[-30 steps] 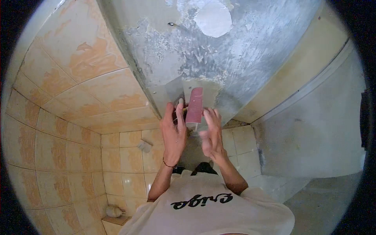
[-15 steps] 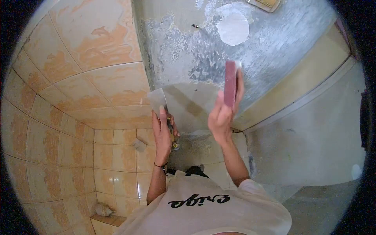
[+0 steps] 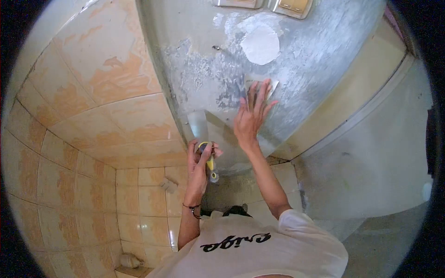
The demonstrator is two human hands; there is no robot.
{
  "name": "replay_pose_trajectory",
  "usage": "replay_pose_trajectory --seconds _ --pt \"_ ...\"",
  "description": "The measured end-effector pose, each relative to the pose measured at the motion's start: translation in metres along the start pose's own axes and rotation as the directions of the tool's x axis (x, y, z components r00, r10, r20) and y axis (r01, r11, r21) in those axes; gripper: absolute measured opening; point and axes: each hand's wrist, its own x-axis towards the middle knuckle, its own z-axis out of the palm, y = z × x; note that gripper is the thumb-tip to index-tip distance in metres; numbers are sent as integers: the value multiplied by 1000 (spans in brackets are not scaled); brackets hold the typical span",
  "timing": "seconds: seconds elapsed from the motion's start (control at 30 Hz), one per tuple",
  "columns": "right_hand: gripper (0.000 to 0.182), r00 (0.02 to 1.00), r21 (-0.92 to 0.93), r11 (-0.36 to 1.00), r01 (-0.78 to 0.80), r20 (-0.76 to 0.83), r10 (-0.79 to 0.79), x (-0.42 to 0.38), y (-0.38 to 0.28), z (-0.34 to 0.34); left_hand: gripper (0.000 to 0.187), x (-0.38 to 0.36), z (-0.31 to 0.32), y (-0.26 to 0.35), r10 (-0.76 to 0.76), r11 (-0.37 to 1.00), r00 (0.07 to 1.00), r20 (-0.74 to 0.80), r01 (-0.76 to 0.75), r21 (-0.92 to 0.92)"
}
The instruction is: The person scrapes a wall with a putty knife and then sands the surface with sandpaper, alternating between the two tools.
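My left hand (image 3: 198, 163) is closed round the yellow-and-grey handle of a putty knife (image 3: 198, 126), its broad metal blade pointing up toward the wall. With its fingers spread, my right hand (image 3: 250, 116) presses a folded piece of sandpaper (image 3: 273, 86) flat on the grey wall (image 3: 306, 69); the pale back faces me and the fingers cover much of it. Just above the sandpaper is a round white patch (image 3: 261, 45) on the wall. Rough, flaking paint surrounds the area to the left of my right hand.
Switch plates (image 3: 292, 7) sit at the top of the wall. A small screw or hook (image 3: 216, 47) sticks out left of the white patch. Orange-patterned tiles (image 3: 125, 74) cover the left wall. A door (image 3: 366, 139) stands at the right.
My right hand has turned over the sandpaper, whose reddish side faced me before, and laid it against the wall. My left hand still holds the putty knife, now tilted with its handle showing more.
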Motion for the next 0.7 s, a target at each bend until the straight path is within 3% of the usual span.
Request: replay_pose_trajectory --seconds 0.03,0.1,0.23,0.3,0.33,0.4,0.47,0.57,0.7 --pt "73 1000 -5 1000 1 -5 -1 -2 2 1 41 2 4 0 1 1000 1000 7 -1 -3" --pt "69 986 91 991 98 129 -109 -15 2 1 46 -1 8 4 -58 997 996 72 61 -36" --pt "72 996 146 987 71 44 -79 -4 6 -9 51 0 6 -5 -86 995 991 98 80 61" --pt "76 966 251 938 239 37 -256 7 5 -9 46 0 8 -7 -105 992 993 59 100 71" --pt "76 967 248 939 238 29 -252 17 4 -10 46 1 8 -7 -102 992 993 66 97 76" --pt "78 916 251 889 384 20 -401 46 -3 -14 40 2 8 -6 -50 995 993 102 41 95" --pt "74 917 173 901 398 -44 -396 65 -10 -24 36 2 6 0 -41 994 996 79 33 104" --pt "68 853 156 844 514 7 -521 80 -10 -31 35 1 1 2 -24 996 998 52 19 86" --pt "66 864 60 862 503 -13 -503 98 -3 -45 38 4 -4 2 -5 998 1000 22 3 69"
